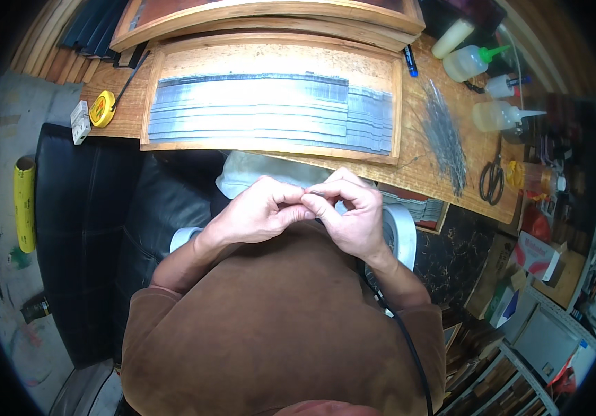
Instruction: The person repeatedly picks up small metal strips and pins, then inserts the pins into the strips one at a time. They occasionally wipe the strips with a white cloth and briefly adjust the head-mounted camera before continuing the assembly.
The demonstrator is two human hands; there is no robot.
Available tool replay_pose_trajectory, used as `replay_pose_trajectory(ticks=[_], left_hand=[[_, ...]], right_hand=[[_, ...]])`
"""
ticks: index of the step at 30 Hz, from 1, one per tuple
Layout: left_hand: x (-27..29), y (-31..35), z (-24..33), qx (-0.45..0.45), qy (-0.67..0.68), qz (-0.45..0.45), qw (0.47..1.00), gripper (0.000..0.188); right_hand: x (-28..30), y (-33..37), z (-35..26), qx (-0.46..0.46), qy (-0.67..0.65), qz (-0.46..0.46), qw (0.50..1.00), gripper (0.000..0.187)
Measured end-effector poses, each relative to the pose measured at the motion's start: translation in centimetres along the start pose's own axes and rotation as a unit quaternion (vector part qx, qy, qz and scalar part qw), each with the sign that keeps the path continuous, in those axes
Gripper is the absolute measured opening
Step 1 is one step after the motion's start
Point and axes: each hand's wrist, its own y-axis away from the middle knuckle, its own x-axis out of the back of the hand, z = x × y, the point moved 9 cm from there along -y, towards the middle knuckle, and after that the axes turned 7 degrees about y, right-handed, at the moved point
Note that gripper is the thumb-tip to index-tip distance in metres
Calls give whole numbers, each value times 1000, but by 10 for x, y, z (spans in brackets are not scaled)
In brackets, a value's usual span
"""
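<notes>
My left hand and my right hand meet in front of my chest, just off the table's front edge. Thumb and fingers of both are pinched together, and the fingertips touch. Something small and dark shows by the right fingertips, too small to name. Beyond the hands, a shallow wooden tray lies on the table, holding overlapping rows of thin grey strips. To its right is a loose bundle of thin grey strands.
Squeeze bottles, black scissors and a blue marker lie on the right of the wooden table. A yellow tape measure sits at left. A black leather seat stands left; a cable runs by my right arm.
</notes>
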Motion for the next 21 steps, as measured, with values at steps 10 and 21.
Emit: replay_pose_trajectory(ticks=[10,21], left_hand=[[4,-25,-83,186,266,-26,945,21],[16,4,-37,-57,-93,66,992,10]], right_hand=[[-45,20,117,-285,-323,-8,902,19],[-28,16,46,-40,-74,8,996,18]])
